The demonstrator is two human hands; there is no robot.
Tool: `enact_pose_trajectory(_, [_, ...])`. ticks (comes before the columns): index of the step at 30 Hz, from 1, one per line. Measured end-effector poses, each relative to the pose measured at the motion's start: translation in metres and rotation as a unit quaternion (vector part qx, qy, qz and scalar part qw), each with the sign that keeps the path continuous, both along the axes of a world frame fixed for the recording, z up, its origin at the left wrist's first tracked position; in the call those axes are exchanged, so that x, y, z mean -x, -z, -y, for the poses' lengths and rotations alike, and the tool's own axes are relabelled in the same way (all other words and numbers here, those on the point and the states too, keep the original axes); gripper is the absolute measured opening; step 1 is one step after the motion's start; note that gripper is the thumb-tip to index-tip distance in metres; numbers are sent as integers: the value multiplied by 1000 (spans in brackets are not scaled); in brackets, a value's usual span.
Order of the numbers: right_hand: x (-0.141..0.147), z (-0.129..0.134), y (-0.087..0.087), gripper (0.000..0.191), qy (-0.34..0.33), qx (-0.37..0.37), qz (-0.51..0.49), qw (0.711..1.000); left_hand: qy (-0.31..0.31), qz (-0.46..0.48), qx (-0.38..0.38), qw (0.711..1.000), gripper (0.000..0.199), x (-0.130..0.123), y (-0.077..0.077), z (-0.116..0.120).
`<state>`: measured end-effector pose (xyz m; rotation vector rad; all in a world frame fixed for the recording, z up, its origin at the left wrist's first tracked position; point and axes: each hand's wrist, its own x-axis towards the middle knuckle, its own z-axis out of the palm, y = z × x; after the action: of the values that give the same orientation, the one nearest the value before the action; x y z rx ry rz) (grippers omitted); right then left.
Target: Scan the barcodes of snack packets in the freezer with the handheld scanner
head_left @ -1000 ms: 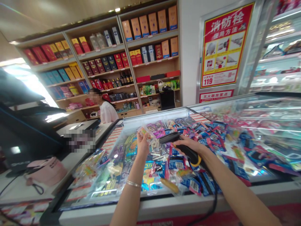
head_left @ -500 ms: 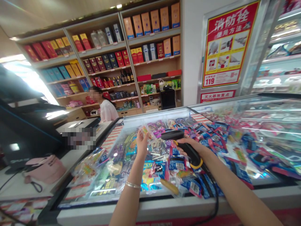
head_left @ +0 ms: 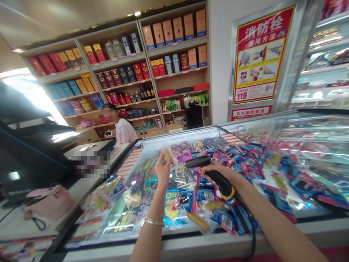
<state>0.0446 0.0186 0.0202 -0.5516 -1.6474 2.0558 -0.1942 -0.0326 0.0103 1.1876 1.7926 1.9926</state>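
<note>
My left hand (head_left: 163, 167), with a bangle at the wrist, pinches a small clear snack packet (head_left: 169, 153) with yellow and green print, held up above the glass-topped freezer (head_left: 152, 138). In my right hand (head_left: 225, 173) is a black barcode scanner (head_left: 200, 162) with yellow trim, its head turned toward the packet. The scanner's cord (head_left: 252, 236) hangs down over the freezer's front edge. Beneath both hands lie several blue and pink snack packets (head_left: 205, 192), along with a yellow-brown wrapped item (head_left: 197, 220).
At the left stands a counter with a pink bag (head_left: 50, 202) and a dark monitor (head_left: 24, 156). A person in white (head_left: 124, 129) is behind it. Shelves of boxed goods (head_left: 174, 63) line the back wall; a red poster (head_left: 261, 54) hangs to their right.
The view has shifted slightly. Both hands keep their grip, and the scanner head has come a little lower and to the left, with the packet nearly in place.
</note>
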Motion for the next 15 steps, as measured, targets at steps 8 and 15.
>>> enact_pose_trajectory(8, [-1, 5, -4, 29, 10, -7, 10, 1000, -32, -18, -3, 999, 49, 0, -1, 2])
enact_pose_trajectory(15, [-1, 1, -2, 29, -10, 14, -13, 1000, -57, -40, 19, 997, 46, -4, -9, 6])
